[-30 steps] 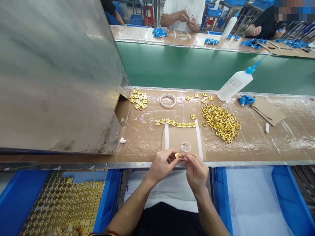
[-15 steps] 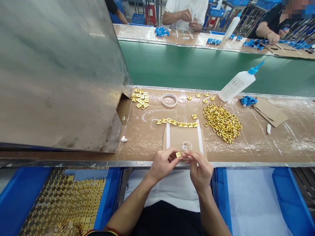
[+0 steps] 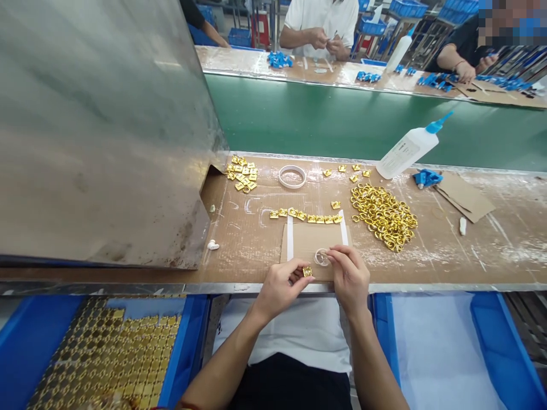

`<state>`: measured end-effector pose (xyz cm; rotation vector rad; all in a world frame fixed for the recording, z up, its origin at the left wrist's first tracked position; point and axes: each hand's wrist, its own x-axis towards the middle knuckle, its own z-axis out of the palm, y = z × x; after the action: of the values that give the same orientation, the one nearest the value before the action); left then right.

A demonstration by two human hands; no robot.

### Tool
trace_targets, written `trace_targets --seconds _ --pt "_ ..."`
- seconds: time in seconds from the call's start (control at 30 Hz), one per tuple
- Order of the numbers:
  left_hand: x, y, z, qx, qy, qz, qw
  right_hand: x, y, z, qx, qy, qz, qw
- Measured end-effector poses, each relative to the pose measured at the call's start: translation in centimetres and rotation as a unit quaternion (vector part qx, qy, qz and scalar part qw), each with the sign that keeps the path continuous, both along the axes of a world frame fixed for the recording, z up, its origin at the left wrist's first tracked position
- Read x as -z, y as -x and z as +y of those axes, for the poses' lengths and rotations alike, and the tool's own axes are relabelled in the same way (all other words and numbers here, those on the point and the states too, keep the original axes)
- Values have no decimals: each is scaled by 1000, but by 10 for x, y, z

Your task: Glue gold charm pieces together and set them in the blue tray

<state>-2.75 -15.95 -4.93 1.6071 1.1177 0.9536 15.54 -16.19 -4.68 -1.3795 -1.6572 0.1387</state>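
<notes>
Between the thumb and fingers of my left hand [image 3: 277,289] is a small square gold piece [image 3: 307,272], held just above the front edge of the bench. My right hand [image 3: 351,280] is pinched closed over the right rim of a small clear round dish [image 3: 317,260]; what its fingertips grip is too thin to make out. The dish rests on a cardboard sheet [image 3: 303,242] with white tape strips. Behind the sheet runs a row of several gold pieces [image 3: 319,219]. A heap of gold rings [image 3: 384,219] lies to the right.
A large metal housing [image 3: 106,136] stands at left. More gold pieces [image 3: 242,171], a white tape ring [image 3: 292,177] and a tilted glue bottle [image 3: 405,152] sit farther back. Blue bins [image 3: 194,330] flank my lap. Beyond a green belt [image 3: 299,114], other people handle blue parts.
My right hand has moved from beside the gold piece up to the clear dish. My left hand still holds the gold piece, now turned slightly. The camera view has shifted a little.
</notes>
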Motion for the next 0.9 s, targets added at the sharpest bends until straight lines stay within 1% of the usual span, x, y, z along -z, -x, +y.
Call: trace_targets --seconds 0.2,0.27,0.37,0.47,0.6,0.67,0.8,0.9 --pt "1 0 1 2 2 -4 1000 -5 -3 3 -32 37 -52 997" --pt "0 0 1 2 5 -9 1000 -8 -5 4 -39 50 -46 997" --pt "-1 2 2 7 27 -16 999 -11 -7 4 -38 67 11 997" --pt "-3 3 3 10 52 -22 998 -8 -8 3 -17 82 79 993" --pt "-4 3 3 13 62 -29 998 -3 -7 1 19 102 167 981" --pt "-3 3 4 18 66 -35 997 -3 -5 -1 38 104 217 970" --pt "-1 5 4 42 84 -54 994 -15 3 -9 66 90 305 946" --pt "0 7 4 59 109 -72 990 -26 12 -17 59 97 334 936"
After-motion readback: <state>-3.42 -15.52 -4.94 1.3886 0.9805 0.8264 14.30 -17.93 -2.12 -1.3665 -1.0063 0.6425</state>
